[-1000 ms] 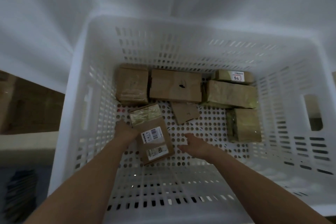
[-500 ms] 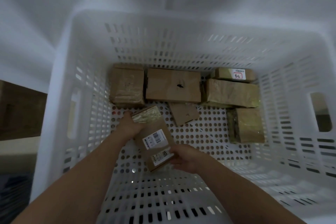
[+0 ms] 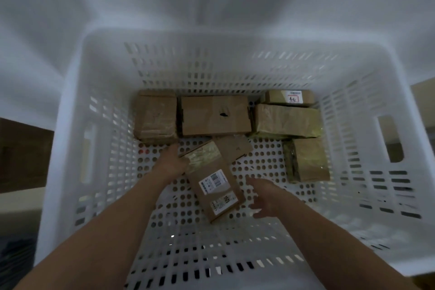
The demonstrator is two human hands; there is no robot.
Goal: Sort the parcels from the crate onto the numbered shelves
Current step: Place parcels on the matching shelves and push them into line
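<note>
A white perforated crate (image 3: 77, 125) fills the view, with several brown cardboard parcels along its far side. Both my arms reach down into it. My left hand (image 3: 170, 162) grips the far left corner of a flat labelled parcel (image 3: 213, 181) that lies tilted near the crate's middle, white barcode labels facing up. My right hand (image 3: 263, 195) hovers just right of that parcel with fingers spread, not touching it as far as I can see. A small flat cardboard piece (image 3: 235, 148) lies under the parcel's far end.
Far row, left to right: a taped box (image 3: 156, 116), a wide box with a dark mark (image 3: 215, 114), a shiny wrapped box (image 3: 288, 121) with a labelled box (image 3: 290, 96) behind it. Another wrapped box (image 3: 307, 159) sits at the right. White surfaces surround the crate.
My right hand, which held the parcel's near right edge half a second ago, has let go and now sits beside it with fingers spread. My left hand keeps its hold.
</note>
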